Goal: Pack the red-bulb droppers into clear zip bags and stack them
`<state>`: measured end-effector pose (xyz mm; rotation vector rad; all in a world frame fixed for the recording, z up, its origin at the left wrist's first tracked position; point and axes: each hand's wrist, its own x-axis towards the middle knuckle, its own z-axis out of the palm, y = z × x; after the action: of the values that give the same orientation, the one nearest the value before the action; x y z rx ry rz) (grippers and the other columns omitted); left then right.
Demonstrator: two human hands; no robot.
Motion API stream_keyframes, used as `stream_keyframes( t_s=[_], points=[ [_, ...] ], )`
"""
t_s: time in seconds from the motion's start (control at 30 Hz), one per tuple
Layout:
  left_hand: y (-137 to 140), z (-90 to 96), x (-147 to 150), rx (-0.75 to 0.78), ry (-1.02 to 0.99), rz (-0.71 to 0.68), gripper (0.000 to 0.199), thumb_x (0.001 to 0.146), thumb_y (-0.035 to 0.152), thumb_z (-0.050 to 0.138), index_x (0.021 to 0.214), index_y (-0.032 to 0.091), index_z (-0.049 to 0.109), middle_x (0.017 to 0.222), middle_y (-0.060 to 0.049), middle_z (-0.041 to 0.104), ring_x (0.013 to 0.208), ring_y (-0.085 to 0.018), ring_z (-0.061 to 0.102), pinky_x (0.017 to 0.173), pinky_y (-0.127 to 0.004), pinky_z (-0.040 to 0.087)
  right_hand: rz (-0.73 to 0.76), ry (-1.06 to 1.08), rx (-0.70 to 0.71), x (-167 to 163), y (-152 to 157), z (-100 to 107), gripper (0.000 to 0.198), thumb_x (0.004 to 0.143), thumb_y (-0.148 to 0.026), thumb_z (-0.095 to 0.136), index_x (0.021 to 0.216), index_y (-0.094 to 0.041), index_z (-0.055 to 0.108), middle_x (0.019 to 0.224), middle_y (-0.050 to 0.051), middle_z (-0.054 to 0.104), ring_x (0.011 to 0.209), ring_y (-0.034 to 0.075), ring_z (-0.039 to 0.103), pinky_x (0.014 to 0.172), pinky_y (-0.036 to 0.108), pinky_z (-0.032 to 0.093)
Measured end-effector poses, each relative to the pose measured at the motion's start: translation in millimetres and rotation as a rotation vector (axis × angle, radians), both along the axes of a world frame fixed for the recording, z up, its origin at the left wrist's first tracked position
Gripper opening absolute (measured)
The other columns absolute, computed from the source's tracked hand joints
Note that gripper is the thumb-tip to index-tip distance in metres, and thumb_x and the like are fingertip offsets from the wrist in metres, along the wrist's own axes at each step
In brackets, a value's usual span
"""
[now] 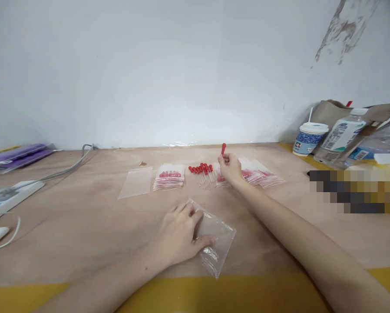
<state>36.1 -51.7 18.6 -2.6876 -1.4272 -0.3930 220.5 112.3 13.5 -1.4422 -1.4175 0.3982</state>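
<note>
A red-bulbed dropper is pinched upright in my right hand, its lower part hidden by the fingers. Just left of that hand lies a small pile of droppers with red bulbs and thin clear stems. My left hand grips a clear plastic bag near the table's front edge, thumb on top and fingers at its upper left side. Behind it are a stack of filled bags showing red bulbs and a flat clear bag. More filled bags lie partly behind my right hand.
At the right stand a paper cup with a straw and a plastic bottle. A blurred-out dark object lies before them. On the left are a power strip with a grey cable and purple packages. A white wall rises behind.
</note>
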Motion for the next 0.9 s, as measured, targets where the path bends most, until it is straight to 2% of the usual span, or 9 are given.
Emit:
stream_keyframes(
  t_s=[0.13,0.23,0.3,0.37,0.47,0.57,0.67,0.8,0.9],
  points=[
    [-1.8,-0.4,3.7,-0.034,0.044,-0.084,0.039,0.081,0.053,0.051,0.094,0.018,0.063,0.09,-0.01,0.06,0.088,-0.027,0.056,0.076,-0.04,0.046,0.04,0.151,0.095,20.0,-12.0,-16.5,0.043,0.076,-0.035,0.047,0.113,-0.013,0.04,0.067,-0.002,0.054,0.06,0.014,0.053,0.061,0.028,0.043],
    [15.5,3.7,-9.5,-0.111,0.057,-0.354,0.025,0.088,0.022,0.046,0.109,0.023,0.06,0.107,-0.005,0.062,0.104,-0.023,0.054,0.093,-0.04,0.039,0.144,0.24,0.076,34.6,-25.6,-25.6,0.061,0.072,-0.035,0.053,0.123,-0.013,0.029,0.061,-0.008,0.047,0.054,0.013,0.05,0.057,0.027,0.043],
    [29.0,5.6,-20.4,-0.104,0.081,-0.505,0.046,0.081,0.004,0.043,0.115,0.032,0.057,0.128,0.001,0.052,0.124,-0.022,0.04,0.105,-0.047,0.024,0.226,0.301,0.056,40.5,-37.2,-28.0,0.076,0.068,-0.034,0.058,0.13,-0.015,0.018,0.061,-0.009,0.048,0.055,0.012,0.051,0.057,0.026,0.044],
    [38.7,3.7,-27.6,-0.036,0.038,-0.442,0.056,0.076,0.0,0.04,0.116,0.035,0.057,0.135,0.003,0.044,0.128,-0.023,0.033,0.105,-0.052,0.021,0.277,0.357,0.043,42.3,-49.1,-28.3,0.088,0.066,-0.033,0.062,0.135,-0.018,0.008,0.065,-0.008,0.052,0.056,0.012,0.053,0.057,0.026,0.045],
    [41.6,-5.8,-27.3,0.031,-0.09,-0.244,0.045,0.083,0.007,0.04,0.12,0.028,0.055,0.133,-0.003,0.047,0.121,-0.024,0.042,0.099,-0.047,0.034,0.275,0.416,-0.001,39.5,-63.1,-28.0,0.096,0.066,-0.034,0.063,0.137,-0.02,0.001,0.064,-0.008,0.052,0.054,0.013,0.055,0.058,0.028,0.047],
    [36.9,-15.1,-21.0,-0.057,-0.107,-0.175,0.04,0.091,0.032,0.043,0.13,0.023,0.046,0.135,-0.01,0.043,0.123,-0.026,0.041,0.098,-0.045,0.038,0.27,0.456,-0.046,35.1,-69.7,-29.4,0.085,0.073,-0.042,0.056,0.136,-0.017,0.004,0.061,-0.006,0.053,0.049,0.015,0.055,0.054,0.03,0.047],
    [37.0,-16.7,-19.7,-0.179,-0.037,-0.233,0.048,0.091,0.043,0.04,0.135,0.024,0.037,0.141,-0.009,0.034,0.13,-0.026,0.031,0.103,-0.045,0.031,0.288,0.514,-0.055,33.7,-70.7,-31.8,0.067,0.078,-0.047,0.046,0.129,-0.019,0.014,0.063,-0.003,0.054,0.045,0.015,0.054,0.048,0.03,0.046],
    [48.1,-12.4,-25.7,-0.253,-0.015,-0.383,0.044,0.093,0.039,0.039,0.135,0.028,0.037,0.144,-0.005,0.028,0.133,-0.022,0.024,0.108,-0.043,0.023,0.26,0.562,-0.073,35.9,-69.5,-33.8,0.053,0.078,-0.047,0.046,0.119,-0.023,0.022,0.064,-0.004,0.054,0.045,0.014,0.055,0.046,0.028,0.044],
    [54.4,-12.0,-28.9,-0.256,-0.046,-0.424,0.044,0.092,0.038,0.042,0.134,0.028,0.038,0.144,-0.006,0.029,0.133,-0.021,0.025,0.108,-0.042,0.022,0.261,0.571,-0.101,36.2,-69.6,-35.3,0.05,0.077,-0.047,0.048,0.115,-0.025,0.025,0.063,-0.006,0.052,0.044,0.014,0.054,0.045,0.028,0.043]
  ],
)
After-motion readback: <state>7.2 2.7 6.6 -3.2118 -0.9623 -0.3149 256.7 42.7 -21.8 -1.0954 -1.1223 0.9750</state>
